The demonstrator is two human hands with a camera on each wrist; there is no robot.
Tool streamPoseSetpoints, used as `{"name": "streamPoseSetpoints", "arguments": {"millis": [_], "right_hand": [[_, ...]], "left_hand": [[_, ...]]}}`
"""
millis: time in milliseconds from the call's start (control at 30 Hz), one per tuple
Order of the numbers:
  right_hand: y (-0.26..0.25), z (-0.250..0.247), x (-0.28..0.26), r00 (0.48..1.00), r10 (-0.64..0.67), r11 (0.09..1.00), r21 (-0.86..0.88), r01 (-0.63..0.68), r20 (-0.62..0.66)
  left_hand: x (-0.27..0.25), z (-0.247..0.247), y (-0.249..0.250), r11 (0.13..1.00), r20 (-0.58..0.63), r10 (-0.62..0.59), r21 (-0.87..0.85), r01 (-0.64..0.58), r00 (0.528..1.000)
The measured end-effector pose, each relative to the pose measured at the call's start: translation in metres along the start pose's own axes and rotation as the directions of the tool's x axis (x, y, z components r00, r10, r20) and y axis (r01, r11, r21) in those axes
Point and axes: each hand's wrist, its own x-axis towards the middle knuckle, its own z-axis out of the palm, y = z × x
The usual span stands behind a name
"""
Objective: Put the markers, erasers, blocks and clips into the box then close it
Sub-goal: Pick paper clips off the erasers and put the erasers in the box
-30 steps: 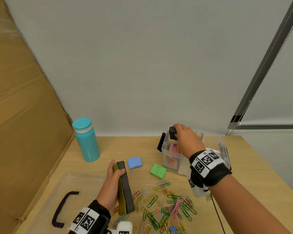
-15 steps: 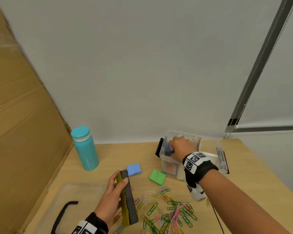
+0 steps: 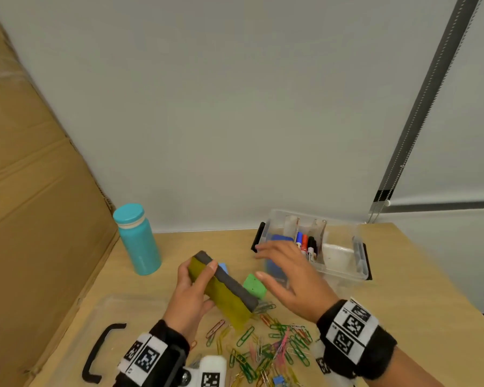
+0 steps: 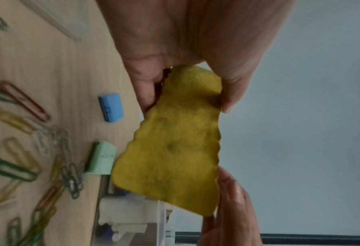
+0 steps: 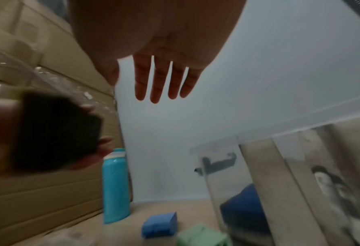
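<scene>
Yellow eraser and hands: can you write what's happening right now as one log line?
left hand: holds yellow eraser | right hand: open, empty, beside box | blocks, clips: on table | lid: off

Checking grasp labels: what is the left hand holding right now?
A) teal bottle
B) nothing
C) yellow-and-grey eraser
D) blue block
C: the left hand grips the yellow-and-grey eraser above the table, while the blue block and teal bottle stand untouched.

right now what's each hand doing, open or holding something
Left hand: grips the yellow and grey eraser, fingers curled round it.
Right hand: open, fingers straight, holding nothing, beside the clear box.
</scene>
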Motion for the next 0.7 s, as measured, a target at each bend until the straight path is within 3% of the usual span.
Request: {"name": "streamPoseSetpoints", "arguments": {"millis": [100,167,267,400,467,533,600,633,700], "right_hand": [[-0.006,0.002,-0.030,0.989,-0.020,0.998,0.054,0.012,0.148],[0.002,0.003,-0.041,0.976,-0.106,0.993,-0.038,0.116,0.192],[0.017,-0.001,-0.044,0.968,-0.196,0.950,-0.216,0.227,0.155],[0.041,-0.014,-0.035,0.985,-0.161,0.934,-0.314,0.174,0.067],[0.051,-0.022,-0.030,0.993,-0.115,0.952,-0.290,0.098,-0.039],[0.059,-0.031,-0.021,0.982,-0.033,0.977,-0.215,-0.009,-0.188],[0.065,-0.037,-0.010,0.957,0.050,0.982,-0.162,-0.099,-0.287],[0.067,-0.039,-0.003,0.949,0.081,0.979,-0.154,-0.133,-0.303],[0.069,-0.040,0.010,0.953,0.124,0.974,-0.151,-0.171,-0.278]], "left_hand": [[0.008,0.024,0.001,1.000,0.044,-0.001,0.012,0.001,0.999],[0.012,0.042,0.000,0.998,0.094,-0.011,0.059,0.006,0.996],[0.023,0.071,0.000,0.990,0.133,-0.016,0.139,-0.003,0.991],[0.053,0.100,0.008,0.948,0.173,0.056,0.299,-0.106,0.983],[0.080,0.103,0.006,0.834,0.213,0.143,0.499,-0.233,0.967],[0.106,0.097,-0.006,0.552,0.268,0.136,0.779,-0.298,0.954],[0.119,0.090,-0.020,0.321,0.298,0.065,0.897,-0.303,0.952],[0.119,0.088,-0.026,0.279,0.317,0.040,0.907,-0.315,0.947],[0.117,0.084,-0.038,0.289,0.341,0.053,0.894,-0.342,0.938]]}}
